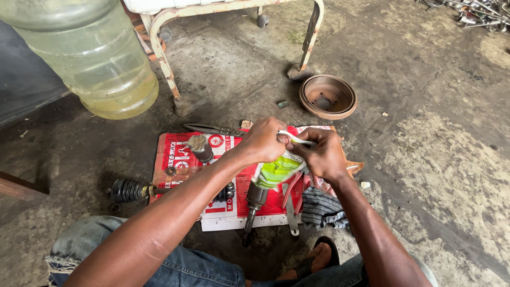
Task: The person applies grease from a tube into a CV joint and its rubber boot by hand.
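Observation:
My left hand (263,139) and my right hand (323,154) meet above a red printed sheet (175,154) on the ground. Both pinch the top edge of a green and white plastic sachet (277,170), which hangs down between them. Below the sachet lies a metal joint with a splined shaft (253,204). A black ribbed rubber boot on a shaft (127,190) lies at the sheet's left edge. A small metal cup-shaped part (201,147) stands on the sheet near my left wrist.
Pliers with red handles (293,199) and a striped grey rag (321,208) lie by my right forearm. A rusty brake drum (328,96) sits beyond. A large clear water bottle (93,56) and a rusted metal frame (169,58) stand at the back left. Long-nosed pliers (212,129) lie at the sheet's top.

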